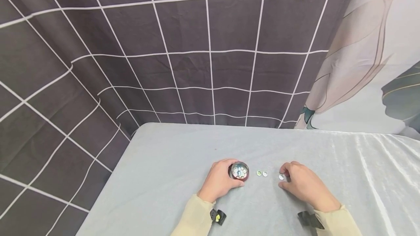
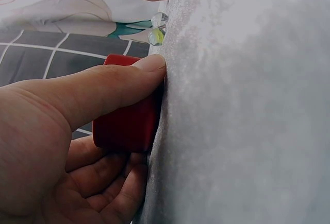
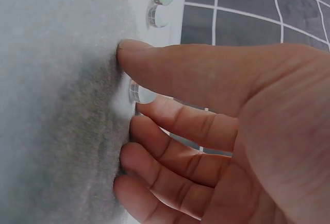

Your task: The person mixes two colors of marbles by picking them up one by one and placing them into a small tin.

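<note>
My left hand (image 1: 221, 178) grips a round red cup (image 2: 126, 126) on the cloth, thumb along one side and fingers round the other. Several glass marbles (image 1: 239, 172) lie inside it. My right hand (image 1: 302, 181) rests on the cloth, thumb and forefinger spread round a clear marble (image 3: 142, 93). The thumb stands apart from this marble, while the forefinger's tip is right beside it. Between the hands sit two more marbles side by side, one with green in it (image 1: 259, 173) and one clear (image 1: 265, 173).
A pale velvety cloth (image 1: 164, 156) covers the table. Behind and to the left hangs a dark curtain (image 1: 183, 68) with a white grid, and a leaf-patterned curtain (image 1: 361, 65) hangs at the right. Both wrists carry small black devices (image 1: 218, 216).
</note>
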Action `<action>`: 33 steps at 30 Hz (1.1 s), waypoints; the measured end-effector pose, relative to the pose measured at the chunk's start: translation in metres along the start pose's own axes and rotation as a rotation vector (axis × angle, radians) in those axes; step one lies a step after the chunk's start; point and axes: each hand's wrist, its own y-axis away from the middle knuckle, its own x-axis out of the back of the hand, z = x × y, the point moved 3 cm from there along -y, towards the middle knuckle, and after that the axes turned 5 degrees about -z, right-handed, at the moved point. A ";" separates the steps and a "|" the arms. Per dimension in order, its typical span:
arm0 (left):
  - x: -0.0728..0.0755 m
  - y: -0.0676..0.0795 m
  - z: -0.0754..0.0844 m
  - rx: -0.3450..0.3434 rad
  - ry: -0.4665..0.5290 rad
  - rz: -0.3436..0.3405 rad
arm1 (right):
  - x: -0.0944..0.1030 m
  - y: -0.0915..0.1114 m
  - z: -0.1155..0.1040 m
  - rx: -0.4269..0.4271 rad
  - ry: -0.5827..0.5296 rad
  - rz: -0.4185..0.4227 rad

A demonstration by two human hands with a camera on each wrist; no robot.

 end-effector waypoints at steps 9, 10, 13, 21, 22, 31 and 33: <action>0.000 -0.001 0.000 -0.002 0.005 0.002 | 0.000 -0.002 0.002 -0.013 -0.013 0.012; 0.000 -0.001 0.000 -0.003 0.004 0.002 | 0.000 -0.002 0.002 -0.014 -0.013 0.013; -0.001 -0.001 0.000 -0.003 0.000 -0.002 | 0.000 -0.002 0.003 -0.018 -0.020 0.008; -0.001 0.000 0.000 -0.022 0.005 0.006 | 0.001 -0.003 0.004 -0.036 -0.032 0.000; -0.001 0.000 0.000 -0.023 0.004 0.007 | 0.001 -0.003 0.004 -0.038 -0.033 -0.001; -0.001 0.000 0.000 -0.009 0.003 0.004 | 0.000 -0.003 0.005 -0.036 -0.040 -0.009; -0.001 0.000 0.000 -0.009 -0.002 0.004 | 0.000 -0.003 0.005 -0.033 -0.039 -0.008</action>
